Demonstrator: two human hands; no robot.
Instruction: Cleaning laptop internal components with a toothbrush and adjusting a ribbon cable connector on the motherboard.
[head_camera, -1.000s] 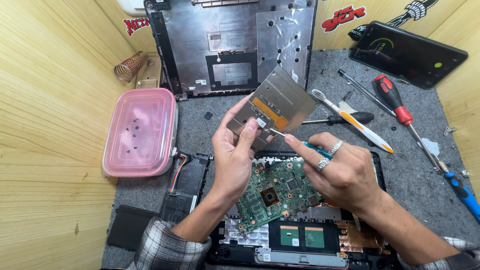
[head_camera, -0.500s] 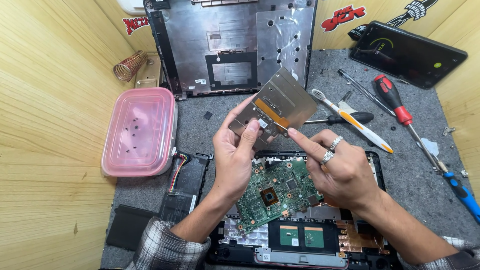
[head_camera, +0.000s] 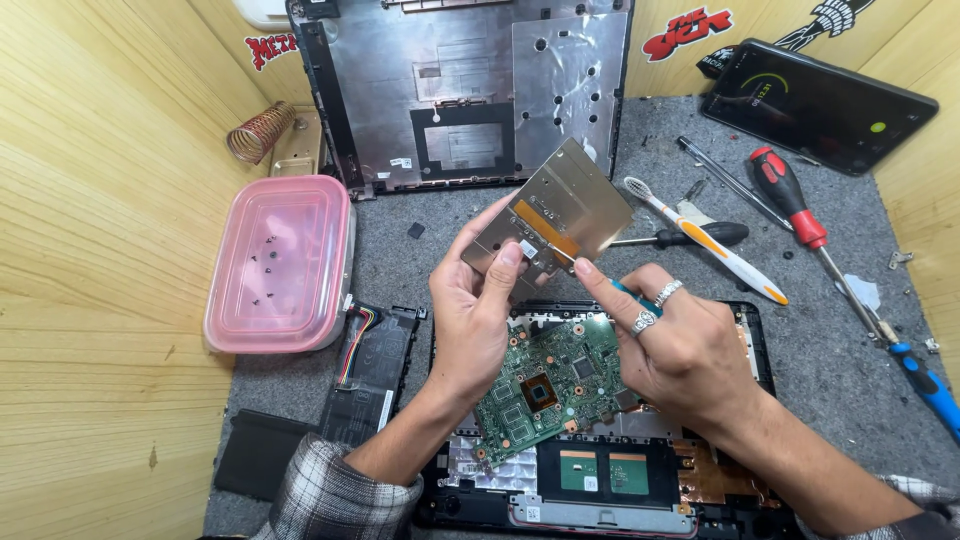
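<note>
Just above the open laptop base (head_camera: 600, 500), the left hand (head_camera: 480, 320) clamps a metal touchpad plate (head_camera: 550, 215) while the right hand (head_camera: 670, 345) pinches a thin tool at its connector; freeing it likely needs fine prying. The tool's tip is hard to make out

Far right corner of grey mat: black rectangular phone (head_camera: 820, 105), screen lit green. On wooden wall behind: red-and-white stickers (head_camera: 685, 32), (head_camera: 272, 47).
</note>
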